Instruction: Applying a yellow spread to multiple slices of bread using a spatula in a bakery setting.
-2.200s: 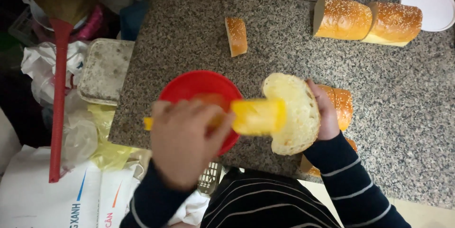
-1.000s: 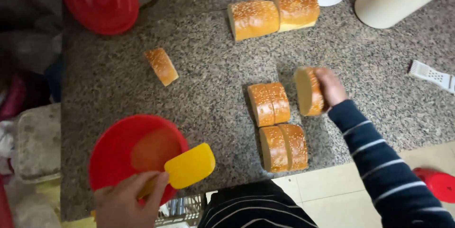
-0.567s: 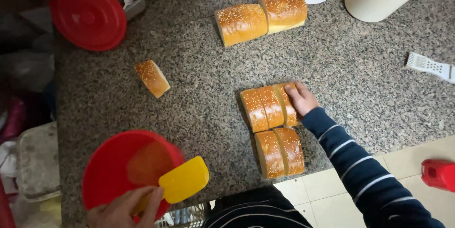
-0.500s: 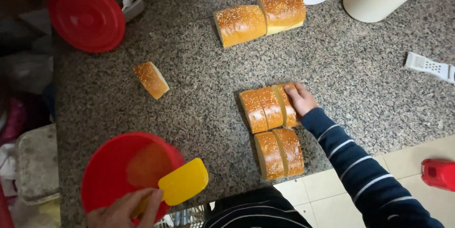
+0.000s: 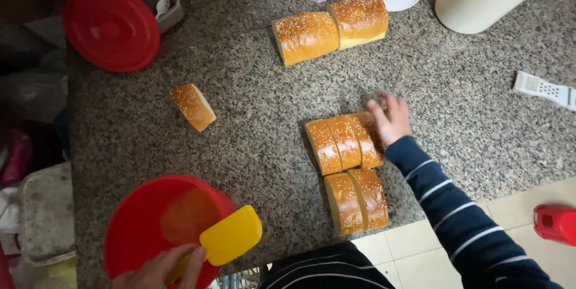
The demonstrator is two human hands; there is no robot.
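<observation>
From the head camera, the right hand (image 5: 390,118) lies loosely open, fingers spread, against the end of a row of three seeded bread pieces (image 5: 343,142) on the speckled stone counter (image 5: 252,121), gripping nothing, with two more bread pieces (image 5: 357,200) just below them. The left hand (image 5: 161,268), at the bottom edge, is closed around a yellow spatula (image 5: 231,235) held over the rim of a red bowl (image 5: 157,226). A lone bread slice (image 5: 192,106) lies well apart to the left, and a halved loaf (image 5: 330,28) sits farther up the counter near a red lid (image 5: 111,27).

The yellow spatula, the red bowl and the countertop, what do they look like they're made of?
Spatula: likely silicone or soft plastic; smooth, matte, evenly yellow. Bowl: probably plastic; uniform bright red with a slight sheen. Countertop: looks like polished granite or similar stone; dense grey, black and tan speckle.
</observation>
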